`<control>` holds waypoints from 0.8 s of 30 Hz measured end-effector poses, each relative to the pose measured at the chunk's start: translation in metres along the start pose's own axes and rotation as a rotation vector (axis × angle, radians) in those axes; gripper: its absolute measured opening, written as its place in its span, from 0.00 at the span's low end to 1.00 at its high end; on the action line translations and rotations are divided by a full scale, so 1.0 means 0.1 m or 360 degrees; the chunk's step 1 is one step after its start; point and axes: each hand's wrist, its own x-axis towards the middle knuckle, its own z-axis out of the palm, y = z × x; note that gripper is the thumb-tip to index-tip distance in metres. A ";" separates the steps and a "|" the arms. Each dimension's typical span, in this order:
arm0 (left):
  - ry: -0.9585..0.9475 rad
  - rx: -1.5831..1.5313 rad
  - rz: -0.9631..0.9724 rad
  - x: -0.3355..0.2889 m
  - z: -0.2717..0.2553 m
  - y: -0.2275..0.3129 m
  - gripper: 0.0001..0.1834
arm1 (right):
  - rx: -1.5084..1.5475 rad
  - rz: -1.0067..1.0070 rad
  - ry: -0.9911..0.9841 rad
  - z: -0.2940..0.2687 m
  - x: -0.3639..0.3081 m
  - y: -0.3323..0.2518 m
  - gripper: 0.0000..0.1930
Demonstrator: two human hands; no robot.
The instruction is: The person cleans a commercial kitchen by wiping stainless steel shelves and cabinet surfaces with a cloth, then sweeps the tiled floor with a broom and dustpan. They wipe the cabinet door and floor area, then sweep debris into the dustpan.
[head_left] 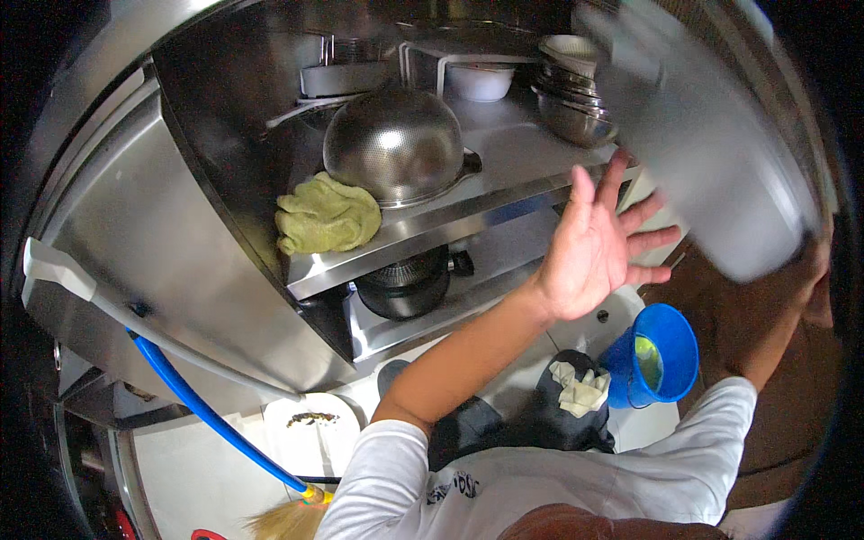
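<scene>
My left hand (589, 252) reaches up in front of the steel shelf with its fingers spread, and nothing is in it. At the far right my right hand (816, 281) holds the lower edge of a large grey container (720, 171), smeared by motion; its exact kind does not show. Most of the right hand's fingers are hidden. A stack of steel bowls (576, 112) stands on the shelf just beyond my left fingertips. Further left are an upturned perforated steel colander (393, 144) and a crumpled yellow-green cloth (328, 216) at the shelf's edge.
A blue bucket (681, 355) stands on the floor beside my legs, and a pale cloth (583, 393) lies on my leg. A black pot (405, 292) sits on the lower shelf. At left are a broom (211, 414) and a white dustpan (310, 441) with dark debris.
</scene>
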 end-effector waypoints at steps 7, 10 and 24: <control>0.0754 -0.0572 -0.0193 -0.64 -0.88 -0.48 0.41 | 0.0326 0.0026 -0.0904 0.32 -0.66 -1.03 0.22; 0.0555 -0.0724 -0.0072 -0.99 -1.22 -0.69 0.40 | 0.0604 0.0075 -0.1050 0.35 -0.87 -1.27 0.24; 0.1071 0.0901 -0.0219 -1.27 -1.41 -0.32 0.40 | 0.1183 0.2182 -0.1162 0.62 -1.86 -1.94 0.16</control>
